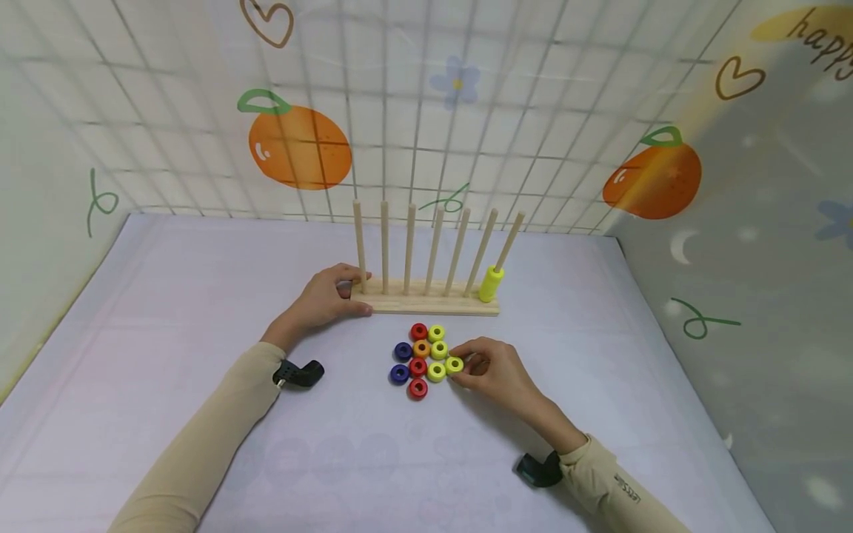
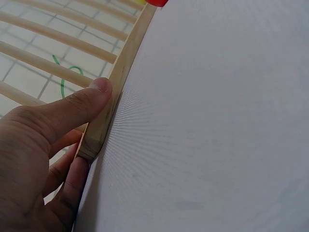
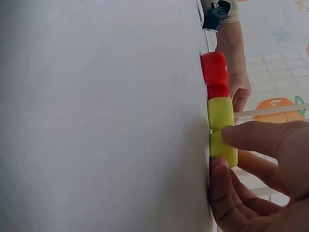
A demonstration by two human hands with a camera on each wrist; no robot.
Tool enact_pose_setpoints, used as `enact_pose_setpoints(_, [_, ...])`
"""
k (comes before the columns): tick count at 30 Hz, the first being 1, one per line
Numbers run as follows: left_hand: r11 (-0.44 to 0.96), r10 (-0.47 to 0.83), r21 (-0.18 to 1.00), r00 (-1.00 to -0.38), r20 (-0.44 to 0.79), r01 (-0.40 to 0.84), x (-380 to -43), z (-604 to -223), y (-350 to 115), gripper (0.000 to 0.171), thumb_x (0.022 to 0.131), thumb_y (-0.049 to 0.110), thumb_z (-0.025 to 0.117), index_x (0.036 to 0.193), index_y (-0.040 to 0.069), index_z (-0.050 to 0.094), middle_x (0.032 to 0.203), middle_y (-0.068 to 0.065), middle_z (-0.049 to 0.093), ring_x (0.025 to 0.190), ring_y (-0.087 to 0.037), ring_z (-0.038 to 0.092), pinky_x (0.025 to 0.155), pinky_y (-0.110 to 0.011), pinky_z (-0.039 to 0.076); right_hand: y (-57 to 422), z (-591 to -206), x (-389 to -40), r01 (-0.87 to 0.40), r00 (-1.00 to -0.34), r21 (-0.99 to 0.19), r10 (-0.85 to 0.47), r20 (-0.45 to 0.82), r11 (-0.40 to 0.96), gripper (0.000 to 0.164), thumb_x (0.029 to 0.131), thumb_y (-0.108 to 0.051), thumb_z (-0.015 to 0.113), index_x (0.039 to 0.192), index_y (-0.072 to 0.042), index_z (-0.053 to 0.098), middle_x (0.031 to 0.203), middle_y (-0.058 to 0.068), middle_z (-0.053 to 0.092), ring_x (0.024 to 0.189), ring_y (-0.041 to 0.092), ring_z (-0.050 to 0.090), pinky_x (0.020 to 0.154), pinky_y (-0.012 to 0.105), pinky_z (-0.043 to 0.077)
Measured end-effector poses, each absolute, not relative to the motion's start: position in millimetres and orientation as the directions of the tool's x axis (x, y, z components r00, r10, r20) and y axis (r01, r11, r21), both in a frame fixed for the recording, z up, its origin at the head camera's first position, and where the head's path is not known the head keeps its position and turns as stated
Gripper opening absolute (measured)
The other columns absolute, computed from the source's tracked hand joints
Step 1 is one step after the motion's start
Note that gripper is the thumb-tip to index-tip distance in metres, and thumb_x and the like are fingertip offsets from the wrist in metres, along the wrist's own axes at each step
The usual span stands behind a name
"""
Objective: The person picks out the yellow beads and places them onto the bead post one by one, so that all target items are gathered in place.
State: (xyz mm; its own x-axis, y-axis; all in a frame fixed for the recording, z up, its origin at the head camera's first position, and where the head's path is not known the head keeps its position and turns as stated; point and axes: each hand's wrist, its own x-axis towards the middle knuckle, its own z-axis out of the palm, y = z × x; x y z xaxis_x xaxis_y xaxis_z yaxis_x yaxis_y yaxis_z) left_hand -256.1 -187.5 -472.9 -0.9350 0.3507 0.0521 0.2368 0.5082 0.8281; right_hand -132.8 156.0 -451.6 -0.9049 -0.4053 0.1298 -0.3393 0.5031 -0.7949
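My left hand [image 1: 326,296] grips the left end of a wooden peg stand [image 1: 426,304], thumb along the front of its base and other fingers around the end and behind. Yellow beads [image 1: 492,284] are stacked on the stand's rightmost peg; the other pegs are bare. In front of the stand, my right hand [image 1: 501,376] pinches a yellow bead [image 1: 455,365] at the right edge of a loose bead cluster. The right wrist view shows this yellow bead [image 3: 224,149] between thumb and fingers, low at the table surface, right beside another yellow bead [image 3: 220,113].
The cluster also has red beads [image 1: 417,389], an orange bead [image 1: 421,349], dark blue beads [image 1: 400,374] and more yellow beads [image 1: 436,371]. Everything is on a pale cloth-covered table [image 1: 353,459]. Behind the stand rises a grid wall [image 1: 413,111] under a printed sheet.
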Motion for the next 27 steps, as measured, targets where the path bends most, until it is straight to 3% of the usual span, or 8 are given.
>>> enact_pose_setpoints(9, [0.499, 0.355, 0.833, -0.933, 0.054, 0.238, -256, -473, -188, 0.069, 0.072, 0.031, 0.092, 0.132, 0.013, 0.065, 0.134, -0.002, 0.057, 0.128, -0.025, 0.051, 0.105, -0.041, 0.045, 159, -452, -133, -0.338, -0.913, -0.781, -0.385, 0.136, 0.525, 0.029, 0.078, -0.001, 0.084, 0.106, -0.003, 0.075, 0.095, 0.004, 0.072, 0.074, 0.013, 0.067, 0.062, 0.025, 0.057])
enact_pose_setpoints(14, [0.478, 0.354, 0.852, -0.935, 0.038, 0.215, -257, -474, -187, 0.069, 0.072, 0.028, 0.092, 0.134, 0.012, 0.064, 0.134, -0.003, 0.055, 0.122, -0.027, 0.057, 0.097, -0.037, 0.052, 164, -450, -133, -0.332, -0.921, -0.774, -0.363, 0.142, 0.540, 0.029, 0.077, -0.001, 0.084, 0.105, -0.004, 0.075, 0.097, 0.004, 0.072, 0.075, 0.013, 0.067, 0.063, 0.026, 0.058])
enact_pose_setpoints(27, [0.489, 0.359, 0.841, -0.932, 0.045, 0.229, -257, -474, -188, 0.068, 0.073, 0.026, 0.092, 0.133, 0.011, 0.064, 0.135, -0.004, 0.055, 0.125, -0.026, 0.055, 0.099, -0.037, 0.050, 183, -445, -135, -0.301, -0.942, -0.763, -0.303, 0.145, 0.573, 0.029, 0.077, 0.001, 0.083, 0.105, -0.004, 0.075, 0.096, 0.004, 0.072, 0.074, 0.015, 0.066, 0.064, 0.027, 0.058])
